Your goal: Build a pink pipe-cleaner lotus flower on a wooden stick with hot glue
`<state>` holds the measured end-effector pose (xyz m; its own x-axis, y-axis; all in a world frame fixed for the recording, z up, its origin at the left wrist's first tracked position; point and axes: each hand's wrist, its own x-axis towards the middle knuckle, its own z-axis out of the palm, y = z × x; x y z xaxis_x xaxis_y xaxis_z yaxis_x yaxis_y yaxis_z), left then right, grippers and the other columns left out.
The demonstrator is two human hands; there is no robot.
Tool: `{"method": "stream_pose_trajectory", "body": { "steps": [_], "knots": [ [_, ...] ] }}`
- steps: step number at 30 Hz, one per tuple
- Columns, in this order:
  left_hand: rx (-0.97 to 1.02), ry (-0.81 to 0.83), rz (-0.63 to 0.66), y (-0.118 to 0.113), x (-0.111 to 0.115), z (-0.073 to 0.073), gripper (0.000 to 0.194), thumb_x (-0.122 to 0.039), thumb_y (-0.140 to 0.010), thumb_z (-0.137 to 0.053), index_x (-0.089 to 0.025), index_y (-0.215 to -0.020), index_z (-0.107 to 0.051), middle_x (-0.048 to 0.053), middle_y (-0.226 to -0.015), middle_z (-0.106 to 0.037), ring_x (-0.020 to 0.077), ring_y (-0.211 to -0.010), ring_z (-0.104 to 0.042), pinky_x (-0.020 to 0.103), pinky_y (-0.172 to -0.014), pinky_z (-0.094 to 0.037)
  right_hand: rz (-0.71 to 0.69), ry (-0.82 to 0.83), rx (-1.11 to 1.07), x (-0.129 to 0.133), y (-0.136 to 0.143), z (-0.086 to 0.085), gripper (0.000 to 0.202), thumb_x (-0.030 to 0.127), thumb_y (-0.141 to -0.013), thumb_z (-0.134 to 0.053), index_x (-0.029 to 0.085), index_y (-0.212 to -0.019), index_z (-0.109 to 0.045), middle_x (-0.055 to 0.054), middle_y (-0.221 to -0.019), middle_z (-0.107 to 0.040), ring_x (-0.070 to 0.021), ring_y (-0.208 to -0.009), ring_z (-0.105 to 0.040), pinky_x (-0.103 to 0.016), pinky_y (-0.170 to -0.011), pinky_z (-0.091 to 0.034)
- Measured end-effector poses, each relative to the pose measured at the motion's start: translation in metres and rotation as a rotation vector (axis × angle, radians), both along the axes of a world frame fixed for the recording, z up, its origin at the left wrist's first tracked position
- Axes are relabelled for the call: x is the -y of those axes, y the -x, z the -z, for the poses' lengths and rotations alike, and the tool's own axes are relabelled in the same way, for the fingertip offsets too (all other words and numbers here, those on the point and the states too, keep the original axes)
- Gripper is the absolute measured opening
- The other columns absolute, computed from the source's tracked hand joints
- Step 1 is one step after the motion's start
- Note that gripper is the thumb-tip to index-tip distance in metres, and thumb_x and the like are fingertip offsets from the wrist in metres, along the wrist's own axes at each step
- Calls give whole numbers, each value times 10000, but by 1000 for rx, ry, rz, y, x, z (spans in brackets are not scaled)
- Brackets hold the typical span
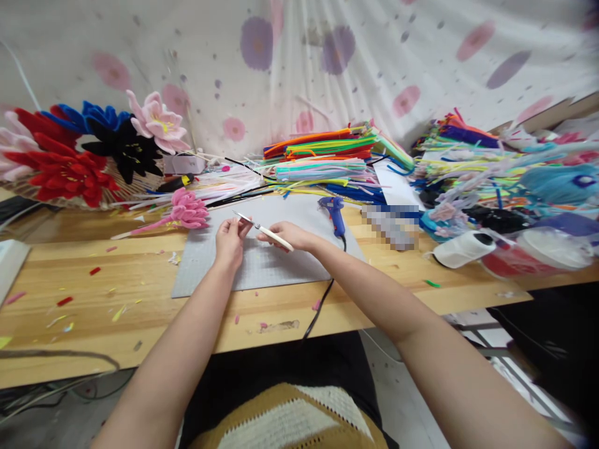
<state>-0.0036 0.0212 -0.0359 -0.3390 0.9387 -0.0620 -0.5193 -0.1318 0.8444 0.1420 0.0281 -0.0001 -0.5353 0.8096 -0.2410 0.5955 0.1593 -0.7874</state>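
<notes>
Over the grey cutting mat (281, 274), my right hand (290, 236) is closed around the white handles of a pair of scissors (276, 238). Their metal blades point left, reaching just over the fingertips of my left hand (230, 240). That left hand is pinched, thumb against fingers; anything between them is too small or hidden to name. A blue hot glue gun (334, 217) rests on the mat to the right, its black cord running off the table's front edge. Left of the mat lies a pink fuzzy flower (187, 211) on a stem.
Bundles of coloured pipe cleaners (322, 149) line the back. Fuzzy red, blue, black and pink flowers (70, 174) stand at the left. A white spool (463, 248) and a plastic-wrapped tub (538, 249) sit at the right. Red scraps (64, 300) dot the wooden table (154, 274).
</notes>
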Motion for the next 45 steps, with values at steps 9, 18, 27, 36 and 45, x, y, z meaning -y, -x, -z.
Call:
{"method": "stream_pose_trajectory", "body": {
  "steps": [9, 18, 27, 36, 45],
  "knots": [
    [-53, -26, -9, 3, -2, 5, 250, -271, -733, -589, -155, -580, -428, -37, -604, -488, 104, -775, -614, 313, -833, -482, -12, -28, 16, -3, -10, 1, 574, 722, -663, -418, 152, -626, -470, 32, -497, -451, -65, -431, -413, -208, -457, -311],
    [-267, -23, -96, 4, -1, 8, 204, -319, -759, -550, -166, -645, -478, -24, -636, -533, 89, -673, -588, 252, -683, -516, 182, -361, 557, -6, -30, 0, 495, 596, -739, -441, 162, -957, -539, -103, -936, -631, -206, -798, -578, -261, -623, -375],
    [-354, -31, -122, 6, -3, 13, 226, -353, -769, -537, -169, -645, -493, -31, -611, -510, 79, -601, -561, 205, -581, -501, 277, -558, 786, -11, -35, 15, 371, 334, -801, -436, 70, -1051, -512, -200, -1026, -595, -263, -967, -554, -316, -773, -400],
    [-315, -21, 5, -13, 4, 9, 207, -323, -760, -555, -165, -638, -500, -33, -623, -489, 64, -570, -522, 183, -533, -484, 372, -429, 11, -20, -24, 15, 457, 237, -746, -522, 176, -1168, -360, -103, -1096, -563, -177, -966, -545, -327, -833, -416],
    [-44, 50, 228, -23, 11, 7, 178, -316, -719, -605, -165, -688, -515, -39, -670, -509, 57, -534, -492, 189, -492, -455, 353, 71, -870, -13, 21, 32, 553, 293, -588, -679, 199, -1065, -416, 10, -827, -604, -107, -764, -587, -260, -767, -459]
  ]
}}
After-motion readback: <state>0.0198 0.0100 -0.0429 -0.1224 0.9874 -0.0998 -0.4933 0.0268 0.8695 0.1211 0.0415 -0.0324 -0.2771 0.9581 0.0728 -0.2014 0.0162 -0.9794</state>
